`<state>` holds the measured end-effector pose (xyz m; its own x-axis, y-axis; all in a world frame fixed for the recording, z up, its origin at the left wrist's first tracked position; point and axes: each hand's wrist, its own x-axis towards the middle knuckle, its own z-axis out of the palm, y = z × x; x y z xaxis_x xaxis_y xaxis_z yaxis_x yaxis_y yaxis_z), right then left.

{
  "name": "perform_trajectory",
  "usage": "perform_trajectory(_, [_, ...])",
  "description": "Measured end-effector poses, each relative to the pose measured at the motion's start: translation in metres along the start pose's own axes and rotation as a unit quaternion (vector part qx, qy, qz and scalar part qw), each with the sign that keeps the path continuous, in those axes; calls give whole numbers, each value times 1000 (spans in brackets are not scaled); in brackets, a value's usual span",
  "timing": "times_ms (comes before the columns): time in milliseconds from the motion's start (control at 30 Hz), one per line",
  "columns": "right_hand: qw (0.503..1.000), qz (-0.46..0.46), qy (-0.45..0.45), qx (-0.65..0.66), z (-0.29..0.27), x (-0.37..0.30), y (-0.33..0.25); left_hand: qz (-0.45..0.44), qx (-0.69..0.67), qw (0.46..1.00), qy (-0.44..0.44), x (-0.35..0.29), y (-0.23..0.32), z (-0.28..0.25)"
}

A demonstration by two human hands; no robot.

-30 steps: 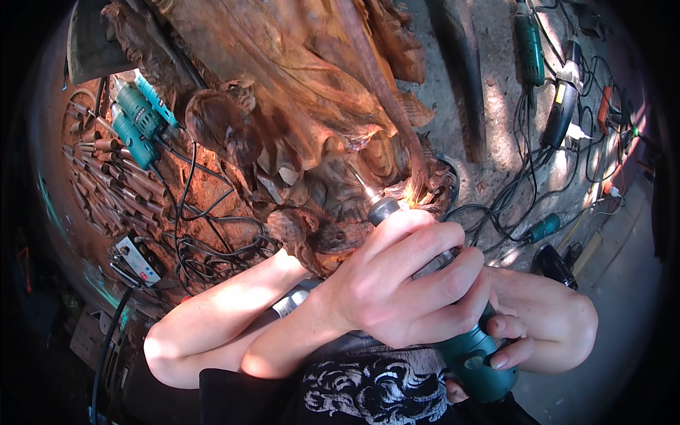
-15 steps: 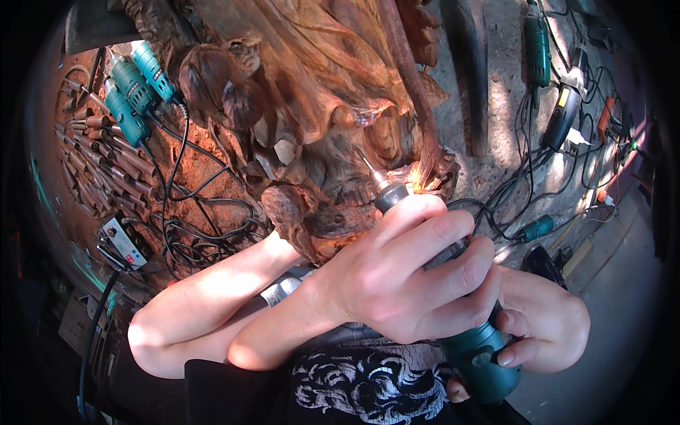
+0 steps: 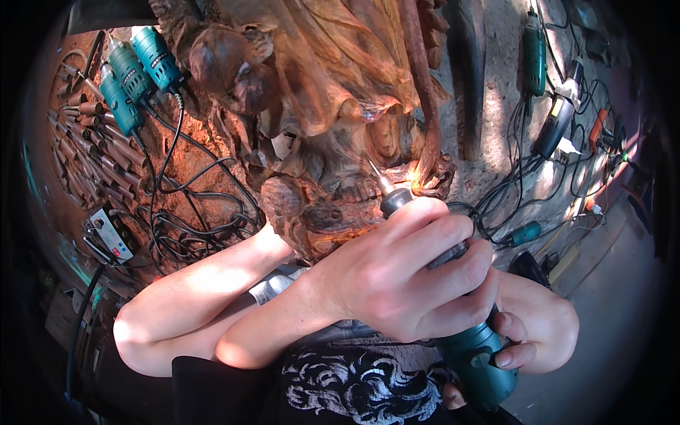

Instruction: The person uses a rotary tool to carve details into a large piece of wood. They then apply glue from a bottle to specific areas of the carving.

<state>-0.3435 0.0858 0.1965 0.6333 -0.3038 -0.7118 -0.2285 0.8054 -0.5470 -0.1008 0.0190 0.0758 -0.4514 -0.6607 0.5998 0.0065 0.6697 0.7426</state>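
Left grip (image 3: 397, 276) and right grip (image 3: 517, 356) both wrap the green cylindrical rotary tool (image 3: 476, 365) at lower centre, its slim metal bit (image 3: 385, 183) near the reddish-brown carved wood (image 3: 319, 106), upper centre; light, braced strokes appear advisable.

The bare left forearm (image 3: 283, 319) slants up from the lower left. The left hand (image 3: 414, 276) shows its back, with its fingers curled round. The right hand (image 3: 518, 355) sits lower, mostly hidden, fingertips bent in.
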Motion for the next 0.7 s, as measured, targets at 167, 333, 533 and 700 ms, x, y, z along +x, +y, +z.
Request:
perform_trajectory(167, [993, 84, 33, 80, 12, -10, 17, 8, -30, 999, -17, -4, 4, -3])
perform_trajectory(333, [997, 16, 59, 43, 20, -12, 39, 6, -18, 1000, -25, -5, 9, -6])
perform_trajectory(533, [926, -240, 281, -84, 64, -53, 38, 32, 35, 997, -66, 26, 36, -8])
perform_trajectory(700, [873, -281, 238, -320, 41, -97, -20, 51, 17, 995, -81, 47, 44, 6])
